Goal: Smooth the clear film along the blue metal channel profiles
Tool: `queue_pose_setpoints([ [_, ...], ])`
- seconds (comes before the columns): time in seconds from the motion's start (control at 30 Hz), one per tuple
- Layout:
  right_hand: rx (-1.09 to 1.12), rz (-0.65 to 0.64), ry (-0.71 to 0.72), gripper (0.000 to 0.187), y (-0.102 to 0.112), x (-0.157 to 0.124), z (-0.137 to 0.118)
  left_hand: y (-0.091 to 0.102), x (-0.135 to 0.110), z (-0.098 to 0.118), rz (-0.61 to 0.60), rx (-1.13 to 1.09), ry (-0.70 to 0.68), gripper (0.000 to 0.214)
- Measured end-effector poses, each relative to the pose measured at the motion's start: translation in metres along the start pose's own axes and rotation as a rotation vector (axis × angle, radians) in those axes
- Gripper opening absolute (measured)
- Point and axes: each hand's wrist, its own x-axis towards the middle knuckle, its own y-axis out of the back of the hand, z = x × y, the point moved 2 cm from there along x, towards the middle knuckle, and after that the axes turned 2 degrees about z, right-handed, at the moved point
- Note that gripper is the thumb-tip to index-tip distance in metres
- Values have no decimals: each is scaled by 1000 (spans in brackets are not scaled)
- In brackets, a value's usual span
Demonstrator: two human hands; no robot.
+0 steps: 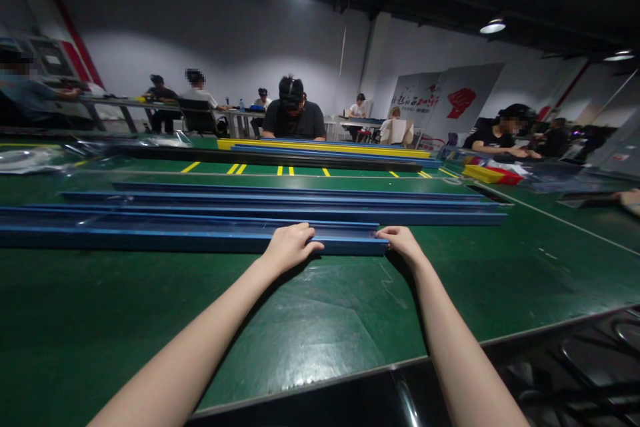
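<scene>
A long blue channel (150,240) with raised side walls lies on the green tabletop, its right end in front of me. My left hand (294,245) is closed over the channel a little short of that end, fingers across the top and thumb along the near wall. At the tip of the channel, my right hand (403,241) has its thumb and fingertips pinched on the end. Whether a small piece sits between those fingertips is hidden. Just beyond lie more long blue channels (450,219), roughly parallel to the held one.
Farther back lie a yellow strip (325,147) and a black strip (270,159). Yellow tape marks (280,171) line the green table (310,327). A yellow tray (483,174) stands at right. Clear plastic wrapping (30,159) is at left. A person (295,117) sits opposite; others work around.
</scene>
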Motion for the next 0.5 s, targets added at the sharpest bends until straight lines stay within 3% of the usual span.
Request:
queue_pose_setpoints([
  [0.5, 42, -13, -54, 19, 1, -1, -2, -3, -3, 3, 26, 103, -72, 31],
])
